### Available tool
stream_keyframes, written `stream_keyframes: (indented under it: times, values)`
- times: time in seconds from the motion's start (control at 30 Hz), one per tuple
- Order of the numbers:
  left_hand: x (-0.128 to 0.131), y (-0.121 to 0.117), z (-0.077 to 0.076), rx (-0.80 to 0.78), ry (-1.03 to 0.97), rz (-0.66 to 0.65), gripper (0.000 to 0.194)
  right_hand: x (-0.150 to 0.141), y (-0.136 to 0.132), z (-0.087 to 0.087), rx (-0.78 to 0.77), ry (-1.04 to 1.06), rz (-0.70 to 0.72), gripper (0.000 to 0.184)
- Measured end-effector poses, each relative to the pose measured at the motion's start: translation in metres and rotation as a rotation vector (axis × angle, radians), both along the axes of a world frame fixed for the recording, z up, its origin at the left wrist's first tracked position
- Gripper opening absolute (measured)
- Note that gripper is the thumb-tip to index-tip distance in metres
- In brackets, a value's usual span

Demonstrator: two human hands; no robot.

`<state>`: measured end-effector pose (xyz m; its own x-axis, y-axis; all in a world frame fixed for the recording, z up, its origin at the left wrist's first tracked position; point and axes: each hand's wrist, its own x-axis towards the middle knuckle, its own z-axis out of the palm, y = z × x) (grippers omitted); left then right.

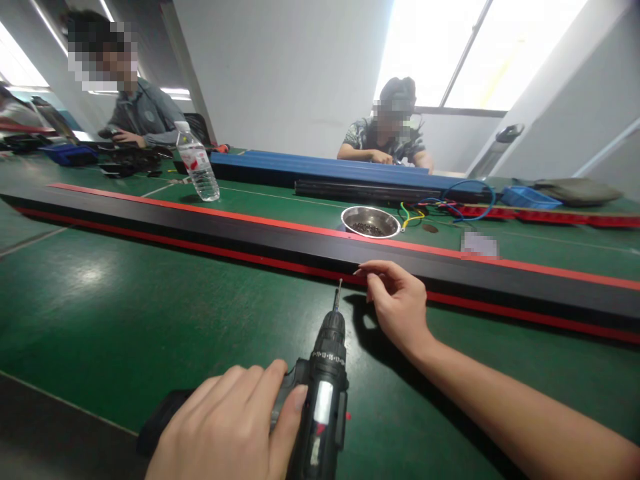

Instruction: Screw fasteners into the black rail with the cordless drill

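My left hand [225,420], at the bottom, is wrapped round the handle of a black cordless drill [327,373] that lies over on its side. Its thin bit [339,297] points away from me, the tip close to the near red edge of a long black bar with red edges [240,237]. My right hand [397,303] is at that same edge, just right of the bit, with thumb and forefinger curled in a pinch. Whatever is between those fingertips is too small to make out.
Beyond the bar stand a metal bowl [371,220] of small dark parts and a plastic water bottle [199,163]. Coloured wires [413,215], blue profiles [320,167] and a blue tray [530,197] lie farther back. Two people [150,113] sit across the green table [125,320].
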<state>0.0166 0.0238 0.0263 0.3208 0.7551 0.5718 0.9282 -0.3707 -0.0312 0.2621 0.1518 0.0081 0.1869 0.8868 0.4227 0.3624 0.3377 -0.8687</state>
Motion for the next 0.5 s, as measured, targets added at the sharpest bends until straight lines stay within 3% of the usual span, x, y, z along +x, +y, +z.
stream_keyframes:
  times: [0.27,0.4,0.5]
  values:
    - [0.007,0.01,0.001,-0.05,0.071,0.011,0.039,-0.002,-0.002,0.002,0.025,-0.007,0.016,0.019]
    - [0.006,0.012,0.003,-0.08,0.085,0.001,0.039,0.008,0.014,0.024,0.114,-0.118,-0.02,0.024]
    - [0.005,0.012,0.004,-0.102,0.096,-0.012,0.041,0.026,0.055,0.048,0.131,-0.331,-0.065,0.026]
